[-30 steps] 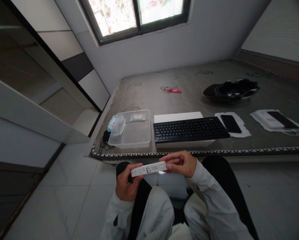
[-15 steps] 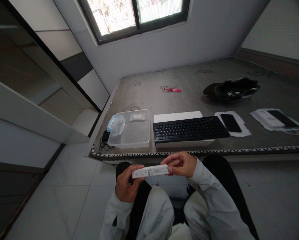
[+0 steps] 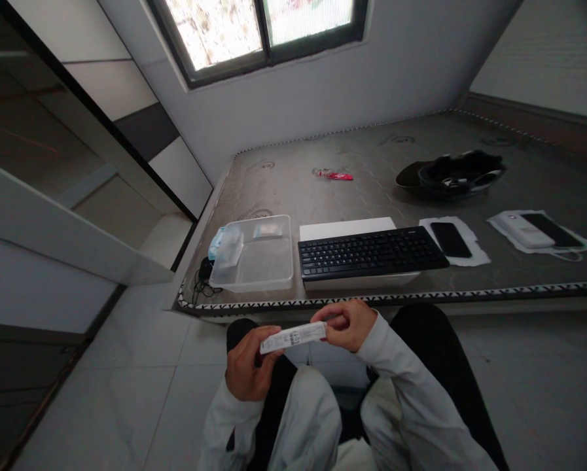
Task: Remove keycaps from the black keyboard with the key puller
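Note:
A long, narrow white box (image 3: 293, 337) with small print on its side is held level in front of my lap. My left hand (image 3: 247, 367) is closed round its left end. My right hand (image 3: 343, 323) pinches its right end with fingers curled. Both hands hang just below the near edge of a bare grey mattress (image 3: 372, 183). Straight ahead of them lie a black keyboard (image 3: 372, 252) on a white box and a clear plastic tray (image 3: 254, 255).
On the mattress lie a black phone (image 3: 450, 239) on white paper, a white device and a dark phone (image 3: 536, 230) at the right, a black helmet (image 3: 453, 173), a red packet (image 3: 333, 174). A cable bundle (image 3: 203, 271) sits left of the tray. White tiled floor lies below.
The white box and both hands have barely shifted, drifting slightly down and left in view; the grip on both ends is the same.

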{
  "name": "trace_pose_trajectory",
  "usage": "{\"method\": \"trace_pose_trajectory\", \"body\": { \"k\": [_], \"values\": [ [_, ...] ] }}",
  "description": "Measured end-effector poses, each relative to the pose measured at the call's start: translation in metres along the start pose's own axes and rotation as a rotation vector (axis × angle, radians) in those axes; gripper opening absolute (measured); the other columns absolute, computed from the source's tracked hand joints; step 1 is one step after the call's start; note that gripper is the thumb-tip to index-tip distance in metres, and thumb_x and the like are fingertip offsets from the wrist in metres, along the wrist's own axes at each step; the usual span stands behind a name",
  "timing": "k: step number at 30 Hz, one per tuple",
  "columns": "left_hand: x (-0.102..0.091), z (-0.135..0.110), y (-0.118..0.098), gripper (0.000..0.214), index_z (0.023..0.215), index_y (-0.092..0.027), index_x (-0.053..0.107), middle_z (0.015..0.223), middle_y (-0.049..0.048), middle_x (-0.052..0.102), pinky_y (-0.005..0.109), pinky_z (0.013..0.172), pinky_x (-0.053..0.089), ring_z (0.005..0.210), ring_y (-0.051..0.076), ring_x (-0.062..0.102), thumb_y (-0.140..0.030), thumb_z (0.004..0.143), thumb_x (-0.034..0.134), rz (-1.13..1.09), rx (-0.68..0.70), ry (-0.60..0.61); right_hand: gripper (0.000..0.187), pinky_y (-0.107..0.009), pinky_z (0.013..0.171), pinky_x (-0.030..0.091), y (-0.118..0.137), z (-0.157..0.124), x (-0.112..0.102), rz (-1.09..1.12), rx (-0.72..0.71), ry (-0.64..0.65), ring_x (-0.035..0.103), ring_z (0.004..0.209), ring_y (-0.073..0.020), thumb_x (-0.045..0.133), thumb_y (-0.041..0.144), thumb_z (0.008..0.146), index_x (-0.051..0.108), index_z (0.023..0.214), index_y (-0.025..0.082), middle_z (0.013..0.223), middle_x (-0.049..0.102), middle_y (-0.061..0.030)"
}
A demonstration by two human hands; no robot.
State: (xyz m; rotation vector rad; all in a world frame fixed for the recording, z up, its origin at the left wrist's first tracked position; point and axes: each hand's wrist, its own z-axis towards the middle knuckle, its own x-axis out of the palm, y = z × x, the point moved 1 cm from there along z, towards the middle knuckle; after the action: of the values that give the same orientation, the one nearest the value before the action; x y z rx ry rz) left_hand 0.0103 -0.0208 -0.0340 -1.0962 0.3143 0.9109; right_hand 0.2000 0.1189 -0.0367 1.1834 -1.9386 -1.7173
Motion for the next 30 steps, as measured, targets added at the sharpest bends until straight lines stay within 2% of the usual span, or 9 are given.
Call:
{"method": "trace_pose_trajectory", "body": {
  "k": [7,10,14,18,21,23,26,30],
  "values": [
    [0.003,-0.005,0.002,0.021,0.103,-0.021,0.060,0.098,0.0059,0.068,0.027,0.075,0.052,0.090,0.018,0.064,-0.026,0.083,0.060,-0.049,-0.023,-0.037,0.032,-0.024,0.061,0.054,-0.001,0.000,0.000,0.092,-0.001,0.006,0.070,0.069,-0.0206,0.061,0.026,0.066,0.072,0.095,0.017,0.070,0.073,-0.0036],
    [0.005,-0.007,0.004,0.020,0.101,-0.020,0.060,0.096,0.0068,0.067,0.029,0.075,0.052,0.089,0.019,0.064,-0.031,0.084,0.059,-0.086,-0.114,-0.052,0.032,-0.025,0.063,0.055,-0.001,0.001,0.000,0.210,0.016,0.039,0.070,0.070,-0.0210,0.063,0.029,0.066,0.072,0.094,0.015,0.073,0.073,-0.0060],
    [0.010,-0.009,0.008,0.028,0.099,-0.018,0.058,0.085,0.0041,0.065,0.025,0.066,0.051,0.074,0.015,0.061,-0.042,0.084,0.056,-0.184,-0.289,-0.044,0.038,-0.029,0.069,0.057,0.006,-0.001,0.000,0.396,0.004,0.128,0.071,0.074,-0.0212,0.065,0.035,0.067,0.071,0.097,0.013,0.080,0.074,-0.0078],
    [0.017,-0.009,0.014,0.034,0.102,-0.018,0.057,0.084,0.0033,0.062,0.024,0.066,0.050,0.075,0.015,0.060,-0.046,0.083,0.057,-0.260,-0.368,-0.099,0.045,-0.031,0.074,0.057,0.017,-0.006,0.000,0.402,-0.104,0.023,0.070,0.082,-0.0210,0.065,0.043,0.072,0.067,0.108,0.016,0.086,0.073,-0.0072],
    [0.023,-0.006,0.015,0.030,0.101,-0.018,0.057,0.097,0.0067,0.062,0.025,0.069,0.051,0.086,0.017,0.061,-0.044,0.084,0.055,-0.248,-0.300,-0.091,0.042,-0.028,0.070,0.057,0.020,-0.007,0.001,0.321,-0.151,-0.064,0.070,0.082,-0.0207,0.069,0.046,0.070,0.066,0.103,0.020,0.086,0.073,-0.0055],
    [0.026,-0.004,0.013,0.027,0.100,-0.018,0.057,0.102,0.0084,0.062,0.026,0.069,0.050,0.091,0.019,0.060,-0.041,0.085,0.054,-0.184,-0.228,-0.023,0.037,-0.027,0.068,0.057,0.019,-0.006,0.002,0.310,-0.156,-0.089,0.070,0.080,-0.0205,0.068,0.047,0.072,0.065,0.097,0.020,0.084,0.073,-0.0053],
    [0.032,-0.001,0.006,0.026,0.106,-0.018,0.053,0.096,0.0068,0.062,0.030,0.073,0.050,0.087,0.018,0.060,-0.035,0.087,0.050,-0.084,-0.179,0.079,0.027,-0.027,0.070,0.057,0.020,-0.006,0.003,0.311,-0.184,-0.123,0.070,0.078,-0.0197,0.061,0.045,0.078,0.063,0.091,0.021,0.081,0.073,-0.0047],
    [0.038,0.003,0.000,0.027,0.115,-0.018,0.048,0.100,0.0087,0.059,0.031,0.081,0.048,0.093,0.018,0.058,-0.029,0.092,0.037,-0.091,-0.041,0.159,0.018,-0.023,0.067,0.055,0.030,-0.014,0.001,0.067,-0.302,-0.193,0.069,0.072,-0.0161,0.053,0.037,0.084,0.064,0.086,0.023,0.080,0.072,-0.0022]
  ]
}}
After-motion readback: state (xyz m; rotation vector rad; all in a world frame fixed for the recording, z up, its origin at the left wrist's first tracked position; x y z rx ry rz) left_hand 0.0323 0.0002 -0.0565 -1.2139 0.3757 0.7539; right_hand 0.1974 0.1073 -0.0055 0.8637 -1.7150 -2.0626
